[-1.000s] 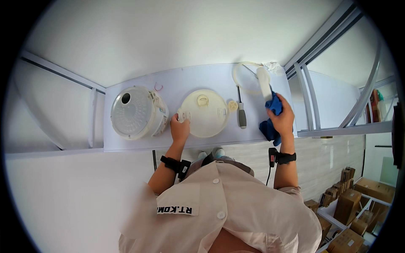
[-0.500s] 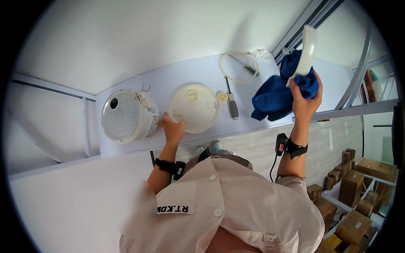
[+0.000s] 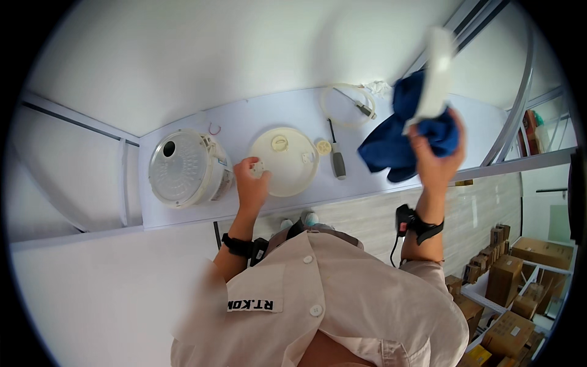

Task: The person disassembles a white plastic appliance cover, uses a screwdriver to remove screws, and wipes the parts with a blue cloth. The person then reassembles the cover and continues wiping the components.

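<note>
My right hand (image 3: 438, 148) is raised over the right of the table, closed round a bunched blue cloth (image 3: 386, 144) and the lower end of a white, curved, shell-like piece (image 3: 435, 85). That piece stands up edge-on and is smeared by motion. At the left rim of a round cream lid-like disc (image 3: 290, 174), my left hand (image 3: 249, 186) has thumb and fingertips closed on a small white plate with holes (image 3: 257, 167). A similar small white plate (image 3: 307, 158) and a round cream fitting (image 3: 279, 144) lie on the disc.
A white cylindrical housing (image 3: 186, 168) with a clear top stands left of my left hand. Between the hands lie a small cream wheel (image 3: 323, 147), a grey-handled screwdriver (image 3: 338, 162) and a pale ring (image 3: 324, 107) with another screwdriver (image 3: 365, 110). Metal frame bars (image 3: 520, 116) rise at right.
My left fingers have moved in over the disc's left edge and closed on the small plate. My right hand has shifted slightly left and down, while the white piece and cloth swing.
</note>
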